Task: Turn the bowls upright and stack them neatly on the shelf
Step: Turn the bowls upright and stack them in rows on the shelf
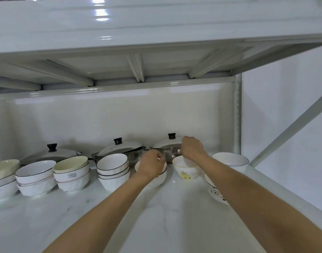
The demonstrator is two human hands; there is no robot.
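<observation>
Several stacks of upright bowls stand in a row on the white marble-patterned shelf (156, 216). My left hand (151, 166) grips the rim of the top bowl of a short white stack (161, 178) in the middle. My right hand (190, 147) hangs over a white bowl with a yellow fruit print (186, 171), its fingers curled at the far rim; its grip is hidden. A black-rimmed stack (112, 170) stands just left of my left hand. A floral bowl (214, 190) lies tilted under my right forearm.
Three lidded pans (50, 154) (123, 148) (167, 145) line the back wall. A wide blue-rimmed bowl (229, 158) sits at the right by the shelf post (237, 114). More bowl stacks (36, 177) (72, 173) fill the left. An upper shelf (120, 42) hangs overhead.
</observation>
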